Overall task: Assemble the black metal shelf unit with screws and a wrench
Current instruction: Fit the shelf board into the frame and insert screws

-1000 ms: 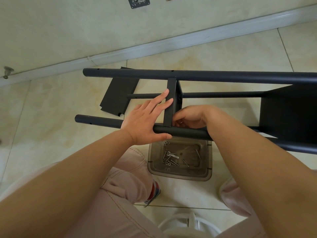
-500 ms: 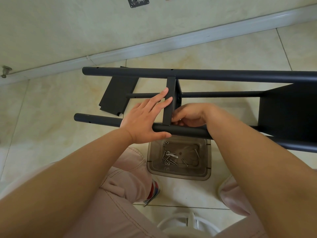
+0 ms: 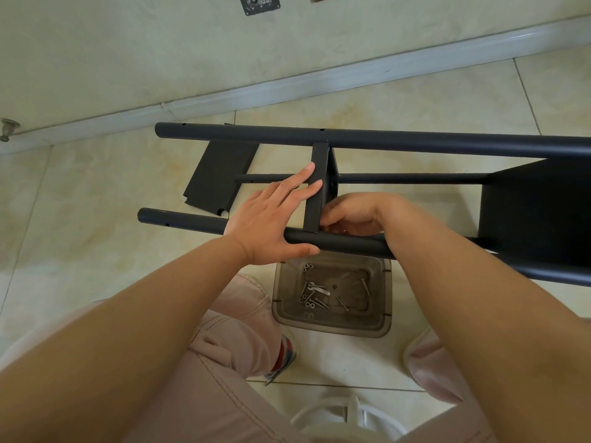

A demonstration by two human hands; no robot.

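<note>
The left hand (image 3: 271, 215) is laid flat, fingers straight, on the near tube (image 3: 198, 223) and crossbar (image 3: 316, 190). The right hand (image 3: 355, 214) is curled beside the crossbar; its grasp cannot be determined. A screw tray (image 3: 332, 324) sits below both hands.

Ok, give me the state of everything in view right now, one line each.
Left hand: fingers straight, pressing the shelf panel, palm on the front tube.
Right hand: curled at the panel's lower joint; what it holds is hidden.
Shelf panel: on edge between the tubes.
Front tube: lying level.
Spare panel: flat on the floor.
Plastic tub: open, holding loose screws.
</note>
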